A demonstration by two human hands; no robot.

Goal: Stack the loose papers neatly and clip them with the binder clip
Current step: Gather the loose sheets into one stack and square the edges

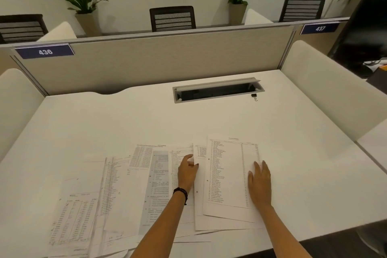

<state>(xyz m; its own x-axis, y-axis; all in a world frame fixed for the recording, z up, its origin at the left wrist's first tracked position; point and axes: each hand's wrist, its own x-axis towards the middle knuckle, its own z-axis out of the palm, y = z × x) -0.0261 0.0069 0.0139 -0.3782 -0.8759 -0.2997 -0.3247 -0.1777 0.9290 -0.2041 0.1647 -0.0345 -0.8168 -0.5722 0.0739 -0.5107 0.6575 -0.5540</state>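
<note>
Several printed sheets lie spread and overlapping across the near half of the white desk (209, 119). A small stack (228, 176) sits at the right, its top sheet a printed list. My right hand (259, 184) rests flat, fingers apart, on that top sheet's right side. My left hand (187, 172), with a dark band at the wrist, pinches the left edge of a sheet in the small stack. More loose papers (109, 195) fan out to the left. The black binder clip (254, 96) lies far back, right of the cable slot.
An open cable slot (217, 92) is set into the desk near the back. A beige partition (159, 63) with number plates closes the far side, padded white dividers stand left and right. Chairs and potted plants are beyond. A dark monitor (364, 33) stands at the far right.
</note>
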